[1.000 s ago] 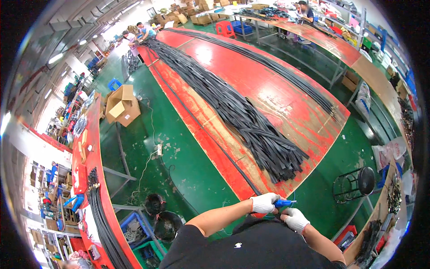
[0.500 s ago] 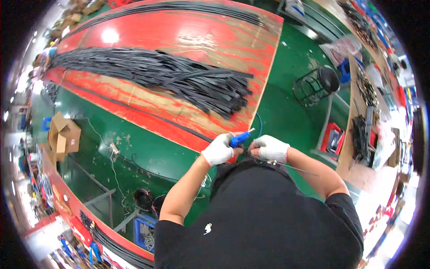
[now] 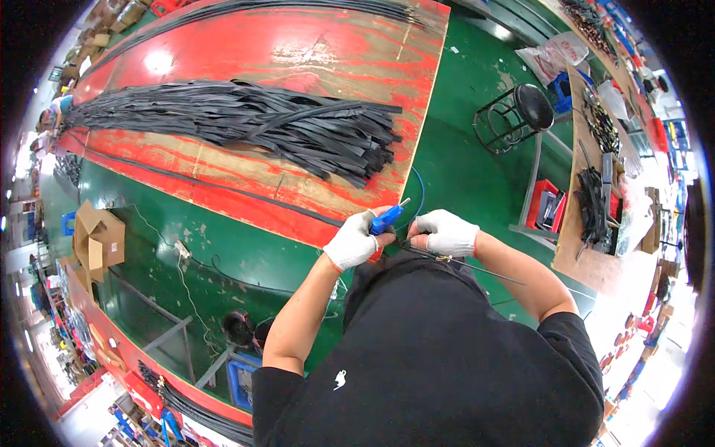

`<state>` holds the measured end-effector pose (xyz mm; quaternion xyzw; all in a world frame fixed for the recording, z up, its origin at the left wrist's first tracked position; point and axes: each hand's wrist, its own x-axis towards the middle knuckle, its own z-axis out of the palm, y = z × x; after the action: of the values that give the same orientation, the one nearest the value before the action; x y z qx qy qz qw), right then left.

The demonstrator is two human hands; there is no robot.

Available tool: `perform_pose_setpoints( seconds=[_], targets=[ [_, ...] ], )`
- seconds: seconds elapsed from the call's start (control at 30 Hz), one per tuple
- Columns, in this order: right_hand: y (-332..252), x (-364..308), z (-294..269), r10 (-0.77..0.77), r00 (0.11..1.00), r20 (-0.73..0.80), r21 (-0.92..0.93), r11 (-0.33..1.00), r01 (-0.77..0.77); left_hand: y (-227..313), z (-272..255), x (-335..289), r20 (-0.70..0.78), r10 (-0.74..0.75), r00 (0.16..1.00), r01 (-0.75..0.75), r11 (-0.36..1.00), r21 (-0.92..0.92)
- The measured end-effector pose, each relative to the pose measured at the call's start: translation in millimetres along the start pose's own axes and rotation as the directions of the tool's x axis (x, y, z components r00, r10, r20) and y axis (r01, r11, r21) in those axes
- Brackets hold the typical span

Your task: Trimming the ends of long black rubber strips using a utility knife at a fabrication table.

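Note:
My left hand (image 3: 353,242), in a white glove with bare fingertips, is closed around a blue air gun (image 3: 386,219) with a short metal nozzle pointing up and away. My right hand (image 3: 449,235), gloved the same way, sits just to the right with thumb and fingers pinched together. From beneath its fingers a thin dark rod (image 3: 488,272) runs right, past a small brass-coloured fitting (image 3: 445,258). What lies between the two sets of fingertips is dark and too small to make out. A thin blue hose (image 3: 422,195) curves behind both hands.
Ahead stands a red, worn tabletop (image 3: 313,56) bearing a large bundle of flat black strips (image 3: 231,112). One long black strip (image 3: 275,201) lies along its near edge. A black round stool (image 3: 532,106) stands right, by a bench (image 3: 577,223). An open cardboard box (image 3: 100,242) is left.
The view has shifted slightly, so the table sits further left and up. The air gun's nozzle now tilts more upward. Both hands keep their grips close together.

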<state>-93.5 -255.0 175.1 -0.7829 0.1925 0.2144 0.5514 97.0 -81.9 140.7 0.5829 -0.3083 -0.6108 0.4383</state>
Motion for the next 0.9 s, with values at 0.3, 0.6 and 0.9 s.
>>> perform_pose_setpoints(
  seconds=[0.3,0.6,0.9],
  targets=[
    [-3,5,0,-0.008,0.998,-0.066,0.050,0.999,0.011,15,7,-2,-0.157,0.019,0.987,-0.025,0.999,-0.036],
    [0,5,-3,-0.181,0.981,-0.064,0.411,0.891,0.191,40,13,-15,-0.226,0.020,0.974,-0.009,0.999,0.050],
    [-27,15,-17,-0.088,0.993,-0.073,0.200,0.975,0.101,59,17,-21,-0.254,0.082,0.964,-0.063,0.995,0.082]
  ],
)
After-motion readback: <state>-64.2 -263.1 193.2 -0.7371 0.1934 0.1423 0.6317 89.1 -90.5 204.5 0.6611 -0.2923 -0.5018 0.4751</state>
